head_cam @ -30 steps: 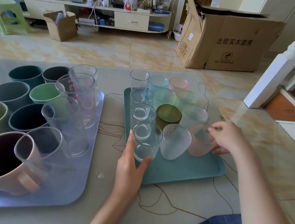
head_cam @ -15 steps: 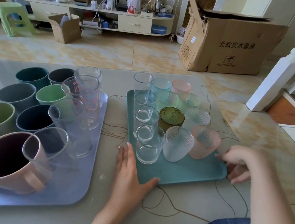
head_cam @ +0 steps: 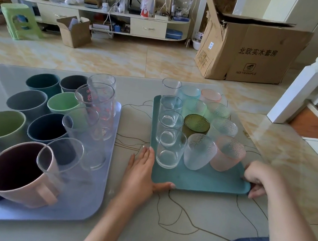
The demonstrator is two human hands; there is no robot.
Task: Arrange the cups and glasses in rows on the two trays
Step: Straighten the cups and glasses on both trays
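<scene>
Left hand (head_cam: 142, 174) flat against teal tray (head_cam: 202, 181) near corner, right hand (head_cam: 258, 179) gripping opposite corner; slide slowly, keeping glasses upright.

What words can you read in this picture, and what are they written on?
"北欧实木套房": big cardboard box on the floor.
"NO TRAMPLE": same box, under a small square sign.
Red print on a tall clear glass on the left tray: too blurred to read.
White sticker on the box's side: too small to read.
</scene>
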